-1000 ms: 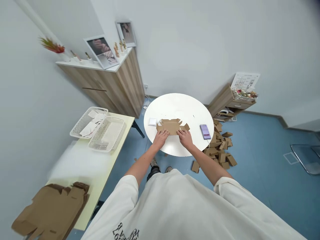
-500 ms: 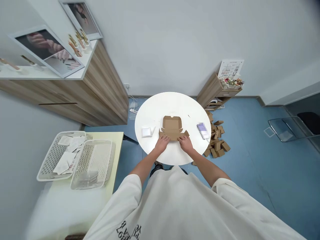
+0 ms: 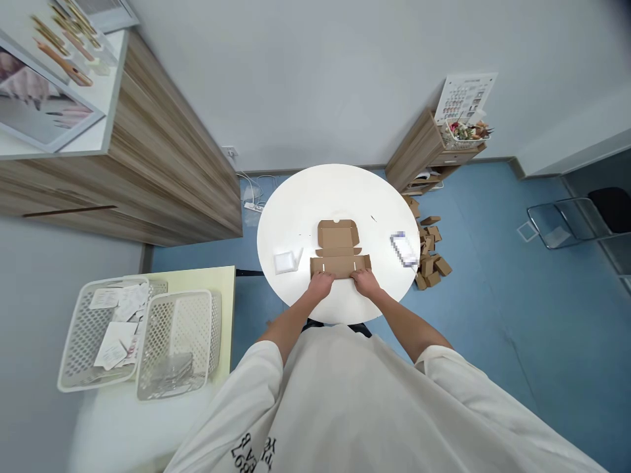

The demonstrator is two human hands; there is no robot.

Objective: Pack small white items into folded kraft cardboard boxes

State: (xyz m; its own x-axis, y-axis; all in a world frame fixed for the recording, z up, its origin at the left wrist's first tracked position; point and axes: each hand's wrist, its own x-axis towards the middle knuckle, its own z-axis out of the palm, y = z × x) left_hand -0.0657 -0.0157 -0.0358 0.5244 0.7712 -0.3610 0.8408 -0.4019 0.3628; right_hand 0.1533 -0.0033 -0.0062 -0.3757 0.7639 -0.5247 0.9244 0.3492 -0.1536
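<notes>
The cardboard box [image 3: 340, 266] looks only partly folded: its near panel seems to be in hand, while the far flap [image 3: 338, 235] lies spread and unclosed. It rests on the round white table [image 3: 305, 197] just beyond both hands, the left hand [image 3: 322, 284] and right hand [image 3: 365, 282] gripping its near edge toward either end, fingers curled; a white packet [image 3: 284, 263] lies to its left.

Left hand [image 3: 321, 285] and right hand [image 3: 365, 282] have slid back to the near edge of the cardboard box [image 3: 339, 265], revealing two pale slits [image 3: 323, 267].
</notes>
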